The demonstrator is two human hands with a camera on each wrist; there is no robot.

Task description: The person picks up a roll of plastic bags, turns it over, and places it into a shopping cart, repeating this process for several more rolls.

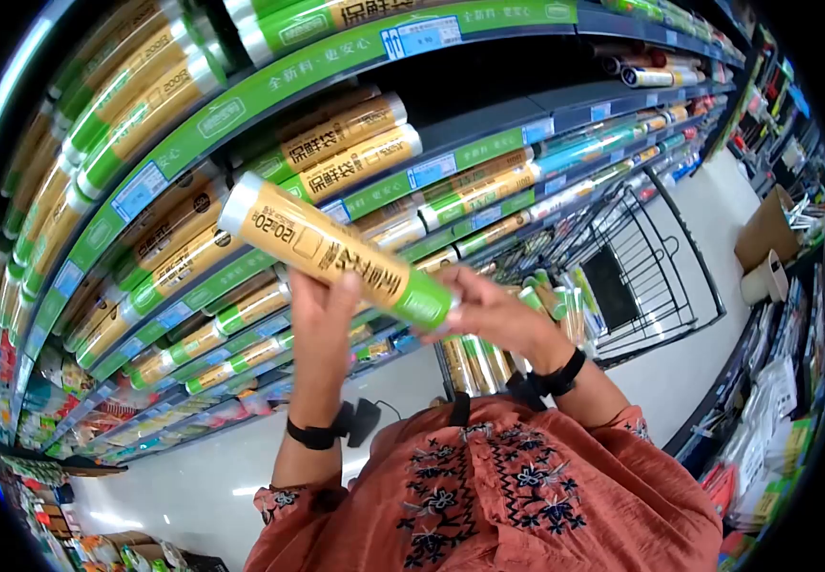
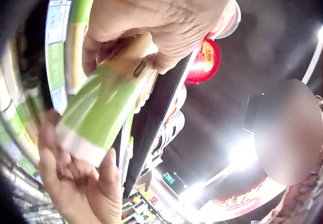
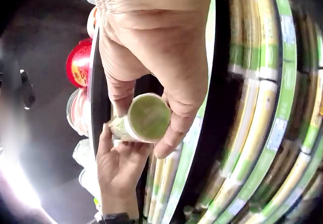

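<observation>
A roll of food bags (image 1: 327, 250) in a tan and green wrapper is held aslant in front of the shelf, its white-capped end up at the left. My left hand (image 1: 322, 319) grips it near the middle from below, thumb along the front. At the lower green end, my right hand (image 1: 498, 315) holds the roll between thumb and fingers. In the left wrist view the left hand (image 2: 146, 22) wraps the tan part, and the right hand (image 2: 75, 183) is at the end rim. The right wrist view shows the right hand's (image 3: 156, 47) fingers around the round end (image 3: 150, 118).
Shelves with green price strips (image 1: 288, 81) carry many similar rolls (image 1: 360, 157) in front and to the left. A wire shopping cart (image 1: 656, 276) with several rolls (image 1: 474, 362) inside stands at the right. A cardboard box (image 1: 765, 229) stands across the aisle floor (image 1: 193, 477).
</observation>
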